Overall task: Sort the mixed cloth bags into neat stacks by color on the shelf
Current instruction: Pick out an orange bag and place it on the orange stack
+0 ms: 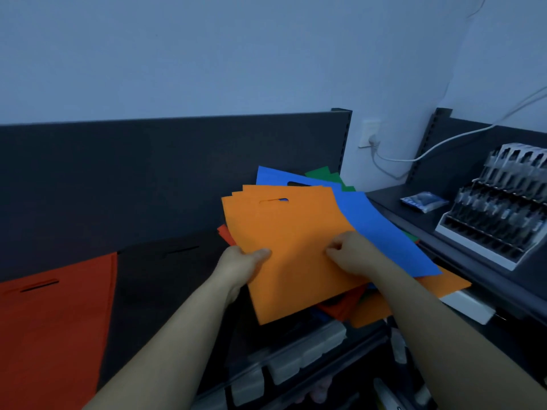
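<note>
- While the mixed pile (367, 309) lies at the right end of the shelf (177, 158), both hands hold a fanned bundle of orange cloth bags (284, 232) over it, with the handle slots pointing toward the shelf's dark rear wall.
- The left hand (245, 261) grips the bundle's left edge, thumb flat on top and the other fingers hidden underneath.
- The right hand (352, 255) is curled on the bundle's upper face near its right side, fingertips and thumb pinching the topmost orange bag.
- Directly under the bundle a blue bag (381, 226) sticks out to the right and rear, its slot just showing above the orange edges.
- Green bags (322, 174) peek out behind the blue one, against the rear wall.
- More orange bags (450, 284) and a red bag (340, 306) spread out from the bottom of the pile toward the viewer.
- Left of the pile a black stack (165, 276) lies flat on the shelf, with a red stack (53, 321) right beside it. Each shows a slot handle near the back.
- On the neighbouring shelf (390, 199) to the right stands a tiered display rack (497, 214) of small packaged items, with a blue packet (423, 201) just left of it.
- A white cable (444, 143) runs from a wall socket (370, 133) between the two shelf units.
- Below the pile sit pale boxes (296, 359), blurred.
</note>
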Demonstrator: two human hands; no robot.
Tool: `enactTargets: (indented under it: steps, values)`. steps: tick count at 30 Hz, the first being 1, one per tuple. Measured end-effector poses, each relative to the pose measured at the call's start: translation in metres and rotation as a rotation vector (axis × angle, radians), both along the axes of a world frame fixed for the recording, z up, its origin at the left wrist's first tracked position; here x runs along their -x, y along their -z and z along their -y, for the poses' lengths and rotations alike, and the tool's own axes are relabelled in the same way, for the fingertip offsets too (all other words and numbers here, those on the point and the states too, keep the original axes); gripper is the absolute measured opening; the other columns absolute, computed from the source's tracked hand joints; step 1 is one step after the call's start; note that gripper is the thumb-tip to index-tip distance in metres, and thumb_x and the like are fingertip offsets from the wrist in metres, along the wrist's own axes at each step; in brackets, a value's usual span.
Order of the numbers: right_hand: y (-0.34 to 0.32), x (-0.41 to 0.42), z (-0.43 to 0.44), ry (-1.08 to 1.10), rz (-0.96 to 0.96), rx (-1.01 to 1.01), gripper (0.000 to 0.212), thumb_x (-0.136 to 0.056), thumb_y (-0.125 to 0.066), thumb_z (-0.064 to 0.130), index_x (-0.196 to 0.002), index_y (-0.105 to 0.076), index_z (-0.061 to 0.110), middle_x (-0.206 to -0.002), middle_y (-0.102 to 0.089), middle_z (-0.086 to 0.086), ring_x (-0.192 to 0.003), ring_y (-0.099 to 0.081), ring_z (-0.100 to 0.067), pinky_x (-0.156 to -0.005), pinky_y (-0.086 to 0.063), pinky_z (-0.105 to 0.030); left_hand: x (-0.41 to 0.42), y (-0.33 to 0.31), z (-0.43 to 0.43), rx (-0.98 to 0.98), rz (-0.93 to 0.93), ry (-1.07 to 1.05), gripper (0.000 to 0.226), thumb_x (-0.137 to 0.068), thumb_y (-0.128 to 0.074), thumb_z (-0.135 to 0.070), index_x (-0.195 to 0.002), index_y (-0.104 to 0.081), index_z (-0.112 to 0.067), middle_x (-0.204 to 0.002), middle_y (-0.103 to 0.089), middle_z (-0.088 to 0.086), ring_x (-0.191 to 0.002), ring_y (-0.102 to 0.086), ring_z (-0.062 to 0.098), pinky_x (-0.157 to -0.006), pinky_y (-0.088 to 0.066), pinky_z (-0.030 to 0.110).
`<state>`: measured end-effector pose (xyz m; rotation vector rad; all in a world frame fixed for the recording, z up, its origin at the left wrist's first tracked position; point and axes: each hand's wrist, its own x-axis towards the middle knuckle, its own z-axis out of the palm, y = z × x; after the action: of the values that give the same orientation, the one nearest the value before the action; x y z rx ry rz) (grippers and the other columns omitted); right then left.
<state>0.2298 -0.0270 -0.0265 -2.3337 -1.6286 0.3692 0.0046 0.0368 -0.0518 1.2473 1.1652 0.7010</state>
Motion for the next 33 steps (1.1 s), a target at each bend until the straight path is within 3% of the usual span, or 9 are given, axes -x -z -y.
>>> enactTargets:
  steps: [5, 12, 19, 21, 23, 25, 29, 31, 33]
  values:
    - [-0.003, -0.019, -0.002, 0.109, -0.029, -0.085, 0.038, -0.096, -0.052, 0.026, -0.131, -0.054, 0.012, -0.135, -0.053, -0.010, -0.121, -0.050, -0.030, -0.097, -0.046, -0.043, 0.004, 0.001, -0.006, -0.101, -0.118, -0.164, 0.027, -0.088, -0.064, -0.011, -0.113, -0.055, -0.014, -0.102, -0.062, 0.003, -0.090, -0.060, 0.020, -0.065, -0.049, 0.031]
    - [0.002, -0.021, -0.011, 0.069, -0.181, -0.065, 0.030, -0.095, -0.055, 0.024, -0.122, -0.062, 0.012, -0.129, -0.057, -0.008, -0.113, -0.055, -0.026, -0.095, -0.048, -0.038, 0.011, 0.002, -0.008, -0.073, -0.061, -0.156, 0.027, -0.089, -0.065, -0.019, -0.113, -0.050, -0.021, -0.105, -0.061, 0.001, -0.095, -0.060, 0.022, -0.076, -0.050, 0.037]
    - [0.001, -0.021, -0.015, 0.107, -0.141, -0.034, 0.049, -0.096, -0.053, 0.018, -0.142, -0.041, 0.006, -0.142, -0.046, -0.013, -0.124, -0.049, -0.029, -0.100, -0.046, -0.038, 0.018, 0.000, -0.011, -0.187, -0.232, -0.308, 0.014, -0.091, -0.057, -0.011, -0.104, -0.052, -0.013, -0.088, -0.056, 0.002, -0.076, -0.055, 0.017, -0.052, -0.040, 0.028]
    - [0.000, -0.016, -0.018, 0.126, -0.109, -0.018, 0.040, -0.095, -0.052, 0.017, -0.132, -0.048, 0.002, -0.132, -0.053, -0.016, -0.116, -0.054, -0.031, -0.095, -0.048, -0.040, 0.020, 0.002, -0.011, -0.204, -0.256, -0.332, 0.014, -0.090, -0.056, -0.009, -0.103, -0.053, -0.012, -0.089, -0.057, 0.003, -0.075, -0.055, 0.017, -0.052, -0.041, 0.028]
    - [0.001, -0.012, -0.021, 0.146, -0.072, -0.004, 0.015, -0.094, -0.049, 0.014, -0.101, -0.058, 0.004, -0.101, -0.059, -0.015, -0.089, -0.058, -0.028, -0.078, -0.051, -0.038, 0.022, 0.004, -0.010, -0.210, -0.268, -0.353, 0.015, -0.089, -0.053, -0.006, -0.103, -0.054, -0.011, -0.091, -0.059, 0.006, -0.075, -0.056, 0.019, -0.052, -0.042, 0.028]
    - [0.002, -0.008, -0.024, 0.177, -0.019, -0.005, 0.025, -0.094, -0.045, 0.012, -0.069, -0.041, 0.016, -0.072, -0.043, -0.006, -0.065, -0.042, -0.020, -0.059, -0.038, -0.029, 0.026, 0.006, -0.010, -0.194, -0.278, -0.370, 0.017, -0.089, -0.051, -0.005, -0.105, -0.053, -0.010, -0.092, -0.058, 0.007, -0.077, -0.057, 0.021, -0.053, -0.043, 0.030]
    - [0.008, -0.007, -0.029, 0.199, -0.054, -0.020, 0.031, -0.091, -0.046, 0.012, -0.064, -0.032, 0.019, -0.068, -0.034, -0.003, -0.060, -0.031, -0.018, -0.053, -0.030, -0.028, 0.033, 0.006, -0.010, -0.176, -0.283, -0.380, 0.019, -0.090, -0.050, -0.005, -0.109, -0.049, -0.010, -0.092, -0.056, 0.007, -0.078, -0.056, 0.021, -0.053, -0.042, 0.029]
    - [0.007, -0.005, -0.027, 0.198, -0.147, -0.046, 0.016, -0.090, -0.047, 0.007, -0.075, -0.052, 0.011, -0.080, -0.051, -0.010, -0.069, -0.046, -0.023, -0.063, -0.046, -0.035, 0.034, 0.005, -0.008, -0.173, -0.261, -0.385, 0.019, -0.089, -0.053, -0.006, -0.107, -0.051, -0.011, -0.090, -0.057, 0.005, -0.077, -0.056, 0.020, -0.052, -0.042, 0.029]
    - [0.009, -0.007, -0.028, 0.190, -0.252, -0.095, 0.025, -0.091, -0.048, 0.004, -0.112, -0.062, 0.006, -0.113, -0.059, -0.015, -0.098, -0.057, -0.032, -0.087, -0.051, -0.045, 0.035, 0.006, -0.005, -0.180, -0.246, -0.370, 0.018, -0.086, -0.060, -0.009, -0.102, -0.053, -0.012, -0.089, -0.058, 0.003, -0.076, -0.056, 0.017, -0.054, -0.042, 0.029]
